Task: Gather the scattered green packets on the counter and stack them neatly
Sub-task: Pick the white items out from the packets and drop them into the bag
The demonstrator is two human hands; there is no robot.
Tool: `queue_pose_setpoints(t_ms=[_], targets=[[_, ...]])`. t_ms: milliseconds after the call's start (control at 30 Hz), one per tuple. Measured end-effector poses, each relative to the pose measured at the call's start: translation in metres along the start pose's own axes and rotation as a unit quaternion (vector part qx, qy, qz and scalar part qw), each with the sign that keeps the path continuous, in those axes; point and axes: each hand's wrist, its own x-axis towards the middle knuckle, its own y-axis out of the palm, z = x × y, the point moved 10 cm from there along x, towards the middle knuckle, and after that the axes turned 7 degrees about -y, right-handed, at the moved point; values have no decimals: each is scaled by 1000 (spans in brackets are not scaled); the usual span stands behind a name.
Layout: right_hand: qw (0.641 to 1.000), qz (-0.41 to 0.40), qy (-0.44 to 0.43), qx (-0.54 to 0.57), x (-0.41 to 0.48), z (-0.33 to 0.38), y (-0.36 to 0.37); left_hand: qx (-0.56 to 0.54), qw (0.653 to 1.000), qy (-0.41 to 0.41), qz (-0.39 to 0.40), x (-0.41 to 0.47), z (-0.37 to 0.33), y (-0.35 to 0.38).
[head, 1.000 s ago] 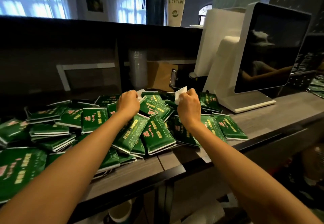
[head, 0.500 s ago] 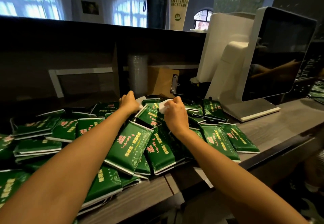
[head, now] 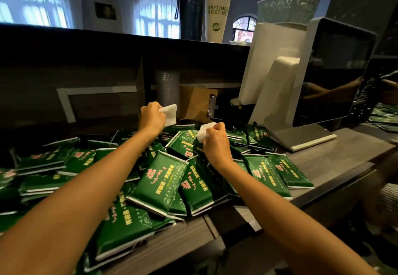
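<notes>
The green packets (head: 159,180) lie in a loose, overlapping heap on the counter (head: 336,162), running from its left end to about the middle, with some reaching the front edge and none squared up. Both hands are raised over the back of the heap. The left hand (head: 151,119) has its fingers curled round a white folded piece (head: 170,113), held clear above the packets. The right hand (head: 215,142), lower and near it, grips a second white piece (head: 204,132) in a tight fist. Whether these are tissues or packets' pale backs I cannot tell. Toward the right rear corner stands a white terminal (head: 280,93), with packets just beside its base. Behind the hands, against the back wall, are a brown clipboard (head: 197,104) and a stack of clear cups (head: 168,87) — close quarters there.
</notes>
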Motion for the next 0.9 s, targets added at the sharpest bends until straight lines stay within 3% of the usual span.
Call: queue_pose_setpoints(t_ms=[200,433,633,900], targets=[[988,-127,-16,92,-45,6,-63,-69,990,123,21,-84,-48,-29],[950,-297,-44,85,-174,-23,-144,-123,976,168,69,-217,-78,-8],[946,-316,29,71,-301,-87,-167,-140,962,178,156,-337,-71,60],[947,-180,232,127,-464,-182,-91,-51,901,102,420,-476,-7,212]])
